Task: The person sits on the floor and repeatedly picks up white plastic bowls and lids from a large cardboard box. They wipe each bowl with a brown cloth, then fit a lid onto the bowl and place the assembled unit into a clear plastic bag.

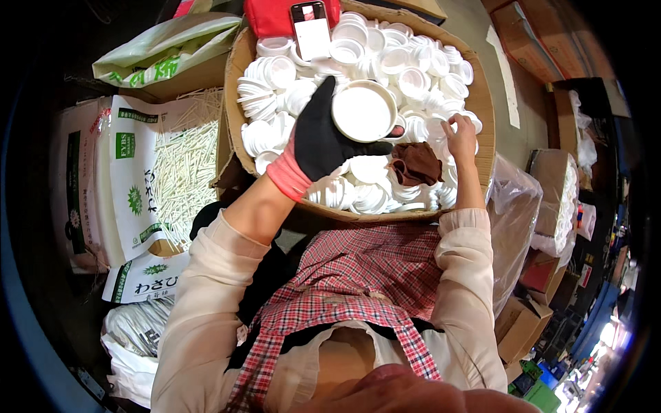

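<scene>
My left hand (323, 134), in a black glove with a pink cuff, is closed around a round white plastic lid (363, 110), its wide face turned up. Beneath it lies a heap of similar white lids (368, 196) filling a large cardboard box (485, 89). My bare right hand (463, 136) is over the right side of the heap with its fingers bent together. Whether a lid is between those fingers is lost against the white pile. A crumpled brown cloth (416, 164) rests on the lids between my two hands.
A phone (312, 31) leans on a red pouch (268, 15) at the box's far side. To the left, an open printed sack (131, 186) holds thin white sticks (184, 162). Clear plastic sheeting (513, 220) and cartons (522, 327) stand at the right.
</scene>
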The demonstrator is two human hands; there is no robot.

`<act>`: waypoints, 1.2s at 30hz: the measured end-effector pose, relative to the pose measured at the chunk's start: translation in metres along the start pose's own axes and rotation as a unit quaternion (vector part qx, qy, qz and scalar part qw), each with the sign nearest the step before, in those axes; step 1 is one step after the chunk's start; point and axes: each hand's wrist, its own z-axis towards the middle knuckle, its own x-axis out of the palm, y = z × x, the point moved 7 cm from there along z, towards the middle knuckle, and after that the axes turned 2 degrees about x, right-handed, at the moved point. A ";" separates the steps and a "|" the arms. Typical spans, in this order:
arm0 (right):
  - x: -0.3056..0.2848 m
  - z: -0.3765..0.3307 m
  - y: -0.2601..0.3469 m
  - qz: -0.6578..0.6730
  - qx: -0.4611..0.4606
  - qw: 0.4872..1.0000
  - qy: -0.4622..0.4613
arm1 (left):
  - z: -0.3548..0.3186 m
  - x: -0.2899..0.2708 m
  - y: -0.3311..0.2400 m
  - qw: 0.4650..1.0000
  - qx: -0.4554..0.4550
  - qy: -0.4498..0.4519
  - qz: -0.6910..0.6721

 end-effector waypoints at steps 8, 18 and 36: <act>-0.071 -0.020 0.096 0.615 0.085 0.783 0.039 | 0.000 0.011 0.007 0.996 0.009 -0.015 0.088; -0.085 -0.046 0.132 0.840 0.046 0.511 0.174 | 0.001 0.032 -0.002 0.997 0.057 0.042 -0.009; -0.086 -0.057 0.169 0.715 0.073 0.643 0.266 | 0.000 0.013 0.003 0.995 0.047 -0.043 0.079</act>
